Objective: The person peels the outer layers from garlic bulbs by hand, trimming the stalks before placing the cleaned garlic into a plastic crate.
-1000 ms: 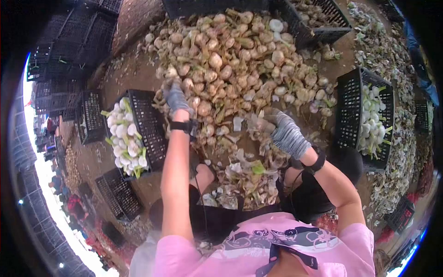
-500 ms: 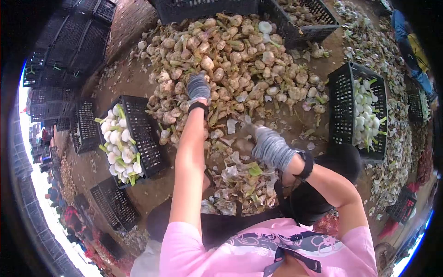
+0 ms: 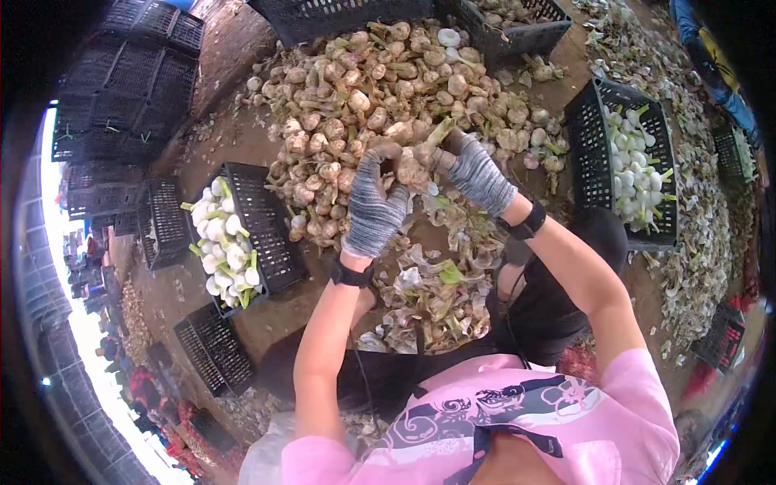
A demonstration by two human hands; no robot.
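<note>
Both my hands wear grey striped gloves and meet in front of the heap. My left hand [image 3: 378, 202] is closed around a dirty garlic bulb [image 3: 414, 168], whose stem points up and to the right. My right hand [image 3: 481, 174] is closed at the right side of this bulb, its fingertips against the bulb and stem; whether it also holds a small tool is hidden. Just beyond lies a large heap of unpeeled garlic [image 3: 347, 89]. Below my hands is a pile of loose garlic skins [image 3: 436, 303].
A black crate of white peeled garlic [image 3: 263, 222] stands tilted at my left, another crate [image 3: 590, 153] at my right. More crates [image 3: 339, 18] stand behind the heap, and stacked crates [image 3: 129, 81] at far left. Skins [image 3: 687, 267] cover the ground at right. A person's blue sleeve [image 3: 695, 40] shows at upper right.
My left hand has come back from the heap toward me with a garlic bulb. My right hand has moved up to meet it at the bulb.
</note>
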